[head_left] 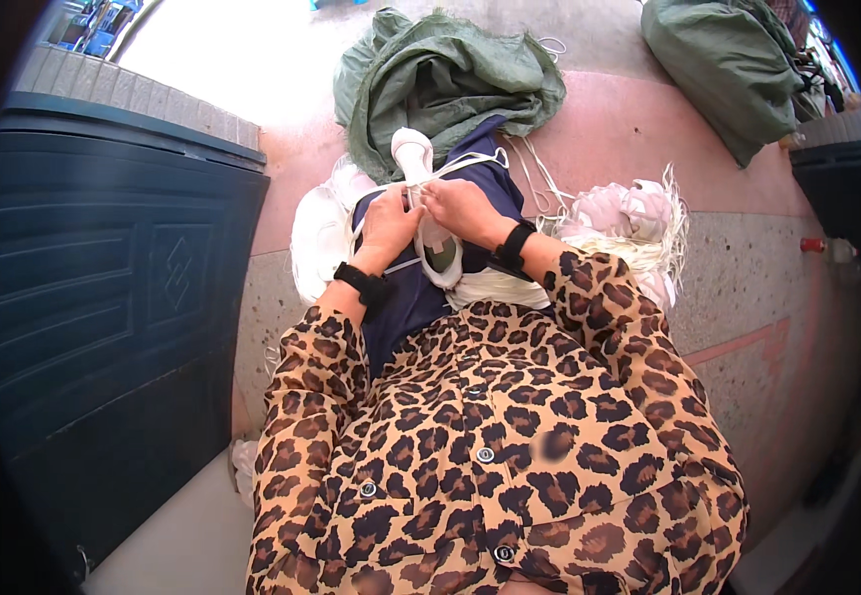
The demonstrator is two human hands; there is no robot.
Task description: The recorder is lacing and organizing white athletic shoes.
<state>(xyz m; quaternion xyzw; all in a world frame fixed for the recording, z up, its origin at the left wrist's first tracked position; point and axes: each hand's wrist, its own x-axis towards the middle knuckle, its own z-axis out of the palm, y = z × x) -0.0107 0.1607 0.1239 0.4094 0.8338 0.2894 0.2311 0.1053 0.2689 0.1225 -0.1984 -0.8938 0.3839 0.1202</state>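
My left hand [388, 223] and my right hand [463, 208] meet over my lap, fingers pinched on white cord [470, 162] wound around a pale spool-shaped piece [413, 154]. The cord runs taut from the spool toward both hands. A white and green flat part [441, 253] lies under my hands on my dark blue trousers [405, 297]. Both wrists carry black bands. My sleeves and shirt are leopard print.
A heap of white cord and pale bundles [629, 223] lies to my right on the pink floor. Green sacks lie ahead [450, 84] and at the far right [728, 64]. A dark blue panelled door [103, 297] stands on my left. White bags [319, 233] sit by my left knee.
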